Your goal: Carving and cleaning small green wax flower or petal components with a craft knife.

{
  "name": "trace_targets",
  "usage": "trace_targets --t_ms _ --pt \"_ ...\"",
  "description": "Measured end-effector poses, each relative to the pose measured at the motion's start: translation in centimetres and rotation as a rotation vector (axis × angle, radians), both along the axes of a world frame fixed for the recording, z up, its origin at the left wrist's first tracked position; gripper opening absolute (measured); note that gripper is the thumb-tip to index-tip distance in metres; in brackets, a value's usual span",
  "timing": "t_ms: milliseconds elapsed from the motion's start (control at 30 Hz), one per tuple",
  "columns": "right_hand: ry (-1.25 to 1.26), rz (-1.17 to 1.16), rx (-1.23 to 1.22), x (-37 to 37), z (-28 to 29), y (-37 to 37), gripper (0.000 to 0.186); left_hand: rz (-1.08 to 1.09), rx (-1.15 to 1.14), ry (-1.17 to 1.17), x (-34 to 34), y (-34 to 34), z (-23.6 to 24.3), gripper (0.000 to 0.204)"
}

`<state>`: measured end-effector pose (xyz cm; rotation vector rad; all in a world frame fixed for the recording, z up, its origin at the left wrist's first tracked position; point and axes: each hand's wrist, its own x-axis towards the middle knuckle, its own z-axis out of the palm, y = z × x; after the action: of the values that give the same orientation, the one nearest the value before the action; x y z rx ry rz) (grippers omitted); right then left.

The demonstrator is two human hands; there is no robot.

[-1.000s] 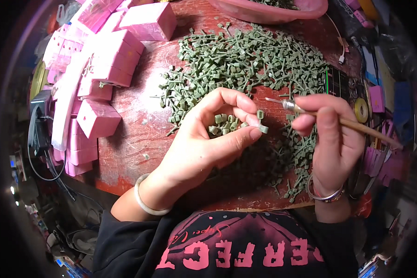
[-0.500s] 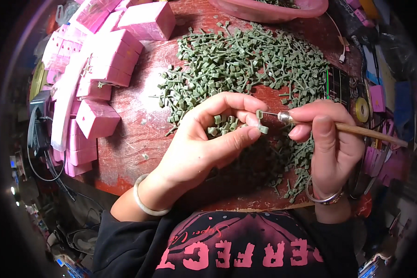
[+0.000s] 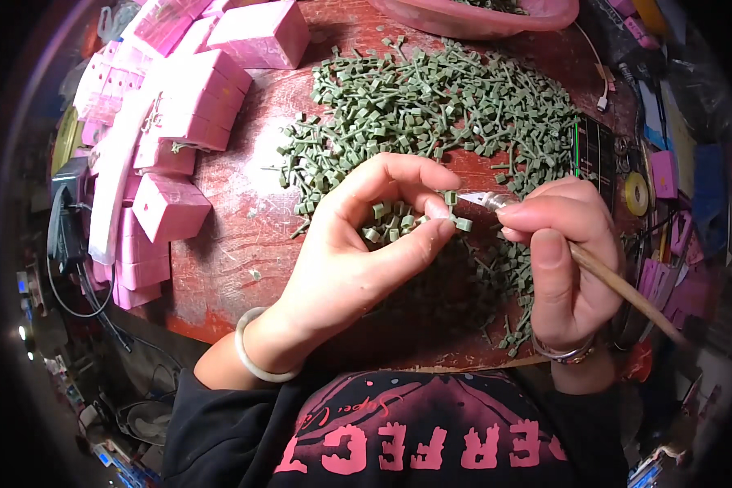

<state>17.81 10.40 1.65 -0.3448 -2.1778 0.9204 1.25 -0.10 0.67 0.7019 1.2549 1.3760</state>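
Observation:
My left hand point(image 3: 366, 244) pinches a small green square-loop piece point(image 3: 451, 198) between thumb and fingertips. A second green piece sits by the thumb tip, and several more lie inside the curled fingers. My right hand point(image 3: 573, 256) grips a craft knife point(image 3: 614, 281) with a long wooden handle and a metal collar. Its pointed blade point(image 3: 476, 198) reaches left to the pinched piece; whether the edge touches it is hard to tell. Beyond and beneath both hands spreads a heap of similar green pieces point(image 3: 439, 106), many with thin stems.
Stacked pink blocks point(image 3: 199, 98) line the left side of the red table point(image 3: 220, 281), beside a black adapter point(image 3: 69, 203) with cables. A pink basin point(image 3: 480, 20) stands at the far edge. To the right are a dark screen point(image 3: 595, 154), a yellow tape roll point(image 3: 636, 193) and a white cable.
The knife has turned: its handle end swung nearer to me and the blade's flat side now shows. My right hand shifted slightly left. The left hand has hardly moved and keeps its pinch.

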Motion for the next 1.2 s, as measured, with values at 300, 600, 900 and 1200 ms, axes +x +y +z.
trace_targets --t_ms 300,600,900,1200 --pt "0.048 0.061 0.141 -0.2 -0.3 0.2 0.020 -0.030 0.112 0.162 0.0 0.0 -0.8 0.022" --pt "0.030 0.102 0.119 0.0 -0.2 0.1 0.026 -0.101 -0.085 -0.225 -0.7 0.1 0.8 0.026" --pt "0.015 -0.004 -0.051 0.2 0.1 0.1 0.027 -0.063 -0.035 -0.112 -0.4 0.0 0.4 0.026" --pt "0.091 0.082 -0.035 0.0 -0.2 0.5 0.031 -0.070 -0.049 -0.128 -0.3 0.0 0.2 0.026"
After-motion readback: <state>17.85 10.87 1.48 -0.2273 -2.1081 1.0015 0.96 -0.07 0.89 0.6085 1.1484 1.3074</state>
